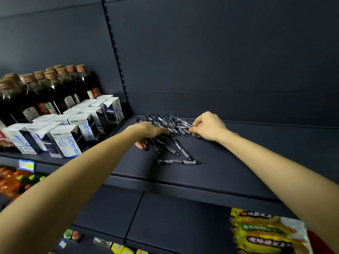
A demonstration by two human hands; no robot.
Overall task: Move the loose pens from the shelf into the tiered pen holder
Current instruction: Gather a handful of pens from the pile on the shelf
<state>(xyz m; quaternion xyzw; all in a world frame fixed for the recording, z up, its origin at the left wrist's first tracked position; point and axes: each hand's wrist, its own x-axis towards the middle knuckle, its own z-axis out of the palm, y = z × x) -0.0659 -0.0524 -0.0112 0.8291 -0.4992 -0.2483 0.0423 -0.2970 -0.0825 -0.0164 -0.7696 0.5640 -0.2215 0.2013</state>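
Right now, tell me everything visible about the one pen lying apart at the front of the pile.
The lone pen lies flat on the dark shelf, nearest the front edge and roughly parallel to it. It looks like plastic: a clear dark barrel on the left, a grey grip sleeve right of centre, and a black tip pointing right. Neither hand touches it. Another pen's end meets or nearly meets it from above; contact cannot be told.

Beside the heap of black-and-grey plastic pens (166,129), too tangled to count, stand about ten white-and-blue milk cartons (66,140) and roughly ten dark glass bottles (55,88).
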